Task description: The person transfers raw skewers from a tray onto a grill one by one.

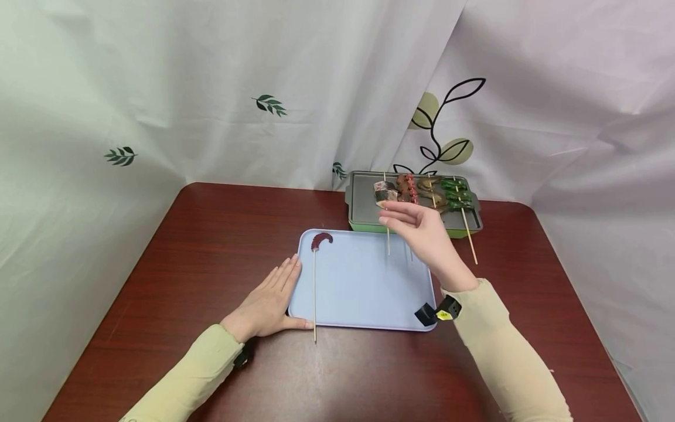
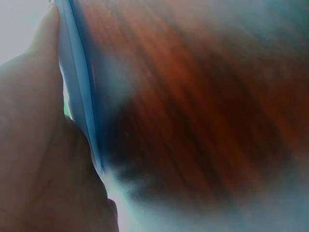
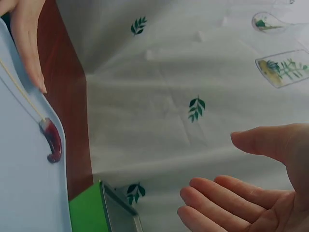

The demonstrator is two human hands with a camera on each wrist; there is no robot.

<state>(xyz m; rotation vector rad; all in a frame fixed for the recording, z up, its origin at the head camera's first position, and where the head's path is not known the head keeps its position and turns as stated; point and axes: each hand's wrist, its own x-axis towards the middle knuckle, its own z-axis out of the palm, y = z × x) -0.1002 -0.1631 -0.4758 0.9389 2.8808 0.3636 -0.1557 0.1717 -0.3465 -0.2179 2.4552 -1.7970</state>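
My left hand (image 1: 269, 302) rests along the left edge of a light blue tray (image 1: 364, 281), fingers straight and thumb at its front rim. On the tray's left side lies a skewer with a dark red, curled tentacle-like piece (image 1: 321, 239), its stick passing over the front rim. My right hand (image 1: 424, 234) is over the tray's back right, near the front of a grill pan (image 1: 364, 199). The right wrist view shows its thumb and fingers (image 3: 227, 198) apart with nothing between them. Closest to its fingertips is a skewer with black-and-whitish pieces (image 1: 386, 192).
The grill pan, green below, also bears skewers with brown pieces and red beads (image 1: 411, 189), brownish pieces (image 1: 429, 184) and green peppers (image 1: 457, 190). One stick (image 1: 468, 234) juts past its front right. White curtains (image 1: 211, 88) border the dark red table (image 1: 221, 246).
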